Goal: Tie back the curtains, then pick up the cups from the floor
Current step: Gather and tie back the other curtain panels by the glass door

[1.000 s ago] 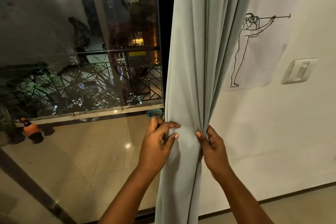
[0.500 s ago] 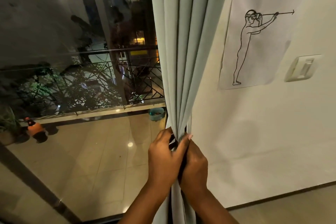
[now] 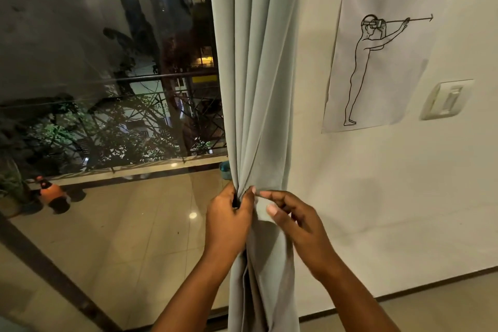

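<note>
A pale grey-green curtain [image 3: 256, 75] hangs in gathered folds between the glass door and the wall. My left hand [image 3: 229, 221] grips the bunched folds at waist height, fingers curled round the left side of the bundle. My right hand [image 3: 293, 221] is just right of it, fingers bent, fingertips touching the cloth at the front of the bundle; whether it pinches the cloth is unclear. No tie-back is visible. No cups are in view on the indoor floor.
A large glass door [image 3: 107, 89] fills the left, with a balcony, railing and plants beyond. An orange object [image 3: 49, 193] and a teal pot [image 3: 225, 170] stand on the balcony floor. The white wall carries a paper drawing [image 3: 377, 48] and a switch [image 3: 447, 100].
Both hands first gathered the spread curtain together into a tight bundle. Since then my right hand has come off the bundle and shifted right, while my left hand keeps its grip.
</note>
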